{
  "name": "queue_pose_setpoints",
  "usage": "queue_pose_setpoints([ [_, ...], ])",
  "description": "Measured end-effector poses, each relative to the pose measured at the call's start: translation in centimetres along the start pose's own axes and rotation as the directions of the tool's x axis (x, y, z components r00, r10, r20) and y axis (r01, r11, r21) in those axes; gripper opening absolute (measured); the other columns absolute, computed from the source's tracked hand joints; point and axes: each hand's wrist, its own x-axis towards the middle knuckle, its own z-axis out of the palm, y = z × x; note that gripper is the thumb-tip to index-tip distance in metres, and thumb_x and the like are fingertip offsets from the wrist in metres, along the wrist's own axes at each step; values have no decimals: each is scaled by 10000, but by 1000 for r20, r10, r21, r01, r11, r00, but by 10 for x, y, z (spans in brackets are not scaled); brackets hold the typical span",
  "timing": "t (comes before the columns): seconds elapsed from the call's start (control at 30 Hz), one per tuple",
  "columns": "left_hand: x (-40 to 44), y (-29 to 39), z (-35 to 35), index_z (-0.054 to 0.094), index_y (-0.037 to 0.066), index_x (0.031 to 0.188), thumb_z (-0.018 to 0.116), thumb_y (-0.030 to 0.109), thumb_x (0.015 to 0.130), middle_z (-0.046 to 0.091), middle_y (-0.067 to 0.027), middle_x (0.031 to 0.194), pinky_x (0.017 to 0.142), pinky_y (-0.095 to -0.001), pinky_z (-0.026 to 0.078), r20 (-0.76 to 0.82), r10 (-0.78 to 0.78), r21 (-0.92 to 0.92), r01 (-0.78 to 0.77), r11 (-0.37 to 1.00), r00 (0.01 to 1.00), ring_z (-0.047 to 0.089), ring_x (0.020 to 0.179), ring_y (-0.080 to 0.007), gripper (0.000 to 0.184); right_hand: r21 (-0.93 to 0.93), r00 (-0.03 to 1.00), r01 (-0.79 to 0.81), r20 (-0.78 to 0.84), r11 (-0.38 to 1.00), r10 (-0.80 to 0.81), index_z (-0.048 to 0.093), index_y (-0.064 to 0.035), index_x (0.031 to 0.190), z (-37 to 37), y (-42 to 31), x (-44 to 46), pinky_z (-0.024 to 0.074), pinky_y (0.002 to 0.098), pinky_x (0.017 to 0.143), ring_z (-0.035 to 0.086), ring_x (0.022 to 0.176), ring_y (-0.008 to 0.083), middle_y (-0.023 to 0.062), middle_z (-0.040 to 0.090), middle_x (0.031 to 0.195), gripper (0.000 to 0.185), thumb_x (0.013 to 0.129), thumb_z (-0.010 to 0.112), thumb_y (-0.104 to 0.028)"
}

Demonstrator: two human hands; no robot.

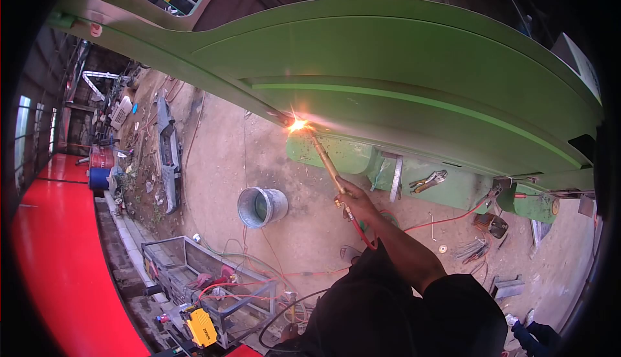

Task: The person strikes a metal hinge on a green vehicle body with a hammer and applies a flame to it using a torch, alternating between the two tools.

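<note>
Gripping a brass gas torch, the right hand closes around its handle, flame bright at a green metal panel's lower edge; I cannot tell the left hand's grip.

a dusty, pale floor spreads out, and light shows through windows in a dark wall.

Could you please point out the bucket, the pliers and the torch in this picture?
Bucket [279, 205]: head view, outer wall.
Pliers [427, 181]: head view, between jaws and handle ends.
Torch [326, 160]: head view, brass-coloured tube.
</note>
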Motion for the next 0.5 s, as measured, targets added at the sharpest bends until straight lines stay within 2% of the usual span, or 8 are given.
queue_pose_setpoints([
  [0.2, -5, 19, -8, 646, -16, 1135, 526, 391, 897, 670, -269, 937, 808, -484, 473, 69, -153, -23, 155, 988, 986, 644, 888, -386, 486, 20, 1000, -27, 8, 999, 27, 358, -281, 1507, -1, -10, -5, 517, 267, 451, 577, 501, 125, 89, 659, 972, 621, 942, 544, -100],
  [0.3, 2, -3, 2, 642, -22, 1149, 538, 392, 897, 672, -269, 944, 814, -472, 483, 63, -90, -21, 92, 996, 994, 649, 890, -384, 495, 7, 1000, -20, 4, 1000, 20, 358, -278, 1507, 0, -10, -4, 517, 266, 456, 578, 504, 124, 86, 658, 968, 625, 939, 550, -103],
  [0.37, 4, -19, 14, 636, -34, 1154, 564, 402, 896, 670, -276, 944, 833, -463, 492, -120, 14, 4, -14, 1000, 993, 654, 904, -394, 512, -5, 1000, -23, 0, 1000, 23, 359, -277, 1508, 0, -10, -4, 515, 266, 457, 578, 504, 124, 83, 655, 967, 628, 937, 554, -103],
  [0.5, 2, -23, 14, 642, -48, 1128, 602, 361, 892, 665, -292, 955, 840, -484, 504, -147, 79, -20, -82, 996, 986, 653, 918, -425, 474, -50, 999, -32, -11, 998, 31, 357, -273, 1509, 1, -8, -3, 510, 267, 456, 576, 501, 124, 76, 642, 967, 634, 932, 558, -103],
])
